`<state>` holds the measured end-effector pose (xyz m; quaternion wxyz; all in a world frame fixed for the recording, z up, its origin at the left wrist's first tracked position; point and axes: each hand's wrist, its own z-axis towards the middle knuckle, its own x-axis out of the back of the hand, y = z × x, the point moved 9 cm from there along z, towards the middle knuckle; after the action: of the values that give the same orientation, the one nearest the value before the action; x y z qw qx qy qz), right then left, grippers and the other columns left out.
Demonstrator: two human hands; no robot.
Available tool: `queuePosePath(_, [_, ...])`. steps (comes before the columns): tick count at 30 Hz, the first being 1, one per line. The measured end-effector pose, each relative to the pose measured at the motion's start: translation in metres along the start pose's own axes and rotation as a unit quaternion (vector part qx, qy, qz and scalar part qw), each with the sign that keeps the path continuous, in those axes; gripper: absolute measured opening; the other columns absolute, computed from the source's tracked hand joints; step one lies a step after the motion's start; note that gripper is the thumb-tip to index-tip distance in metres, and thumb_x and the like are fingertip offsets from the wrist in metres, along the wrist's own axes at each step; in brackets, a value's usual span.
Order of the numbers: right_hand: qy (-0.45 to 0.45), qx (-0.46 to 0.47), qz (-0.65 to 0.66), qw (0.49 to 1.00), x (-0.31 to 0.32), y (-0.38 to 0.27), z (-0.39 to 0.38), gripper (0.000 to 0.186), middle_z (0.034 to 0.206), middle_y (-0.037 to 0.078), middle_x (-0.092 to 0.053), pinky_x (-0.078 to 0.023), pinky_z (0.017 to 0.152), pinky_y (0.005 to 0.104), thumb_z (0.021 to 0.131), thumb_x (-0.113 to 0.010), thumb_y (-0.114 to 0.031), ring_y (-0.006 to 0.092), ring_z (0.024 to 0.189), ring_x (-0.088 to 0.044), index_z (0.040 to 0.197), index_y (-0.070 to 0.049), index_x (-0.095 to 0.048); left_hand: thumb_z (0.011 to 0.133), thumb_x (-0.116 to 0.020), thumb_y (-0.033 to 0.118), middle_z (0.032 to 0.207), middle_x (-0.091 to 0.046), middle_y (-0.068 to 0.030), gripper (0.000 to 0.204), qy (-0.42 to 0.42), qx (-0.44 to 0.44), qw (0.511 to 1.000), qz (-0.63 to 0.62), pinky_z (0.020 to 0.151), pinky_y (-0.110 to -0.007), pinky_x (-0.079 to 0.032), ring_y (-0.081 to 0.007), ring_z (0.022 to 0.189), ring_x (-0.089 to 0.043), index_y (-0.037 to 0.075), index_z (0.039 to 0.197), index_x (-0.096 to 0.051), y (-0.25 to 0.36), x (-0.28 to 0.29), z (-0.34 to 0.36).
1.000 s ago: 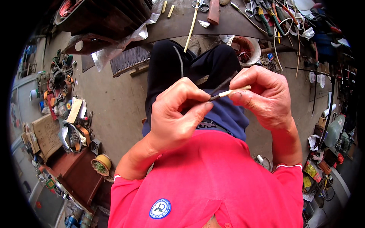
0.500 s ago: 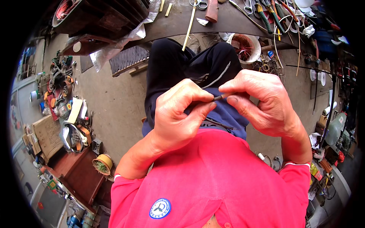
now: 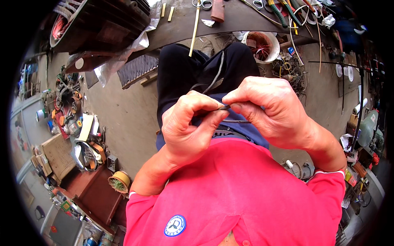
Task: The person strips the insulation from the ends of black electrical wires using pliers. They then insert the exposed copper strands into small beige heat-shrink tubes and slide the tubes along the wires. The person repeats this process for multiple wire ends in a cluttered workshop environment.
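Note:
Above my lap, both hands meet fingertip to fingertip on a thin dark grey cable. My left hand pinches it between thumb and forefinger. My right hand is closed the same way just to the right, its thumb and forefinger on the adjoining bit. Only a short black stretch shows between the fingertips. One length of the cable curves up over my dark trousers, and another piece passes below the right fingers. What lies inside each pinch is hidden.
A dark workbench ahead carries scissors, green-handled pliers, a reddish-brown cylinder and pale strips. A large finned motor housing stands at left. Below the bench is a white bucket. A potted plant sits at left.
My fingertips have come closer together, and the light-brown piece seen at my right fingers is now out of sight. The cable's upper length has swung left and stands more upright.

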<state>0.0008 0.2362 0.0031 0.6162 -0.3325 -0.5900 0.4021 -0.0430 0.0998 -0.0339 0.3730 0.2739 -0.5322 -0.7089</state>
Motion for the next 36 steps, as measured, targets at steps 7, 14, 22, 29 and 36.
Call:
queuePosePath(7, [0.031, 0.055, -0.05, 0.997, 0.021, -0.019, 0.007, 0.017, 0.095, 0.013, -0.066, -0.053, 0.07, 0.0318, 0.079, -0.074, 0.003, 0.0229, 0.08, -0.066, 0.095, 0.0, -0.07, 0.073, -0.078, -0.014, 0.081, -0.068, -0.0093, 0.03, -0.029, -0.039, 0.999, -0.011, 0.06, -0.026, -0.05, -0.0162, 0.069, -0.063, 0.001, 0.097, -0.067, 0.008, -0.005, 0.008])
queuePosePath(14, [0.007, 0.028, -0.031, 0.999, 0.013, -0.016, 0.006, 0.019, 0.087, 0.011, -0.066, -0.053, 0.071, 0.0329, 0.075, -0.074, 0.006, 0.0242, 0.081, -0.066, 0.091, -0.001, -0.069, 0.072, -0.078, -0.015, 0.081, -0.066, -0.0102, 0.033, -0.047, -0.086, 0.994, 0.04, 0.058, -0.028, -0.05, -0.0199, 0.068, -0.064, 0.004, 0.097, -0.067, 0.019, -0.013, 0.009])
queuePosePath(22, [-0.005, 0.048, -0.071, 0.996, 0.009, -0.021, 0.006, 0.019, 0.084, 0.009, -0.065, -0.05, 0.066, 0.0349, 0.071, -0.072, 0.008, 0.0256, 0.078, -0.064, 0.085, -0.004, -0.066, 0.068, -0.075, -0.017, 0.081, -0.065, -0.0101, 0.034, -0.079, -0.108, 0.989, 0.069, 0.056, -0.028, -0.049, -0.0213, 0.067, -0.063, 0.004, 0.093, -0.065, 0.026, -0.015, 0.012])
queuePosePath(29, [0.023, 0.05, -0.093, 0.994, 0.008, -0.024, 0.009, 0.02, 0.089, 0.01, -0.058, -0.049, 0.064, 0.0332, 0.065, -0.063, 0.011, 0.0254, 0.076, -0.059, 0.076, -0.004, -0.057, 0.068, -0.074, -0.018, 0.082, -0.066, -0.0103, 0.035, -0.09, -0.106, 0.987, 0.083, 0.056, -0.029, -0.048, -0.0214, 0.067, -0.064, 0.003, 0.094, -0.066, 0.026, -0.017, 0.013])
queuePosePath(36, [0.121, 0.065, -0.101, 0.985, 0.045, -0.029, 0.008, 0.03, 0.097, 0.014, -0.061, -0.049, 0.079, 0.0287, 0.066, -0.055, 0.016, 0.0208, 0.086, -0.061, 0.091, 0.001, -0.063, 0.069, -0.078, -0.015, 0.085, -0.069, -0.0107, 0.042, -0.056, -0.122, 0.987, 0.084, 0.057, -0.029, -0.05, -0.021, 0.068, -0.065, 0.004, 0.105, -0.068, 0.026, -0.01, 0.01])
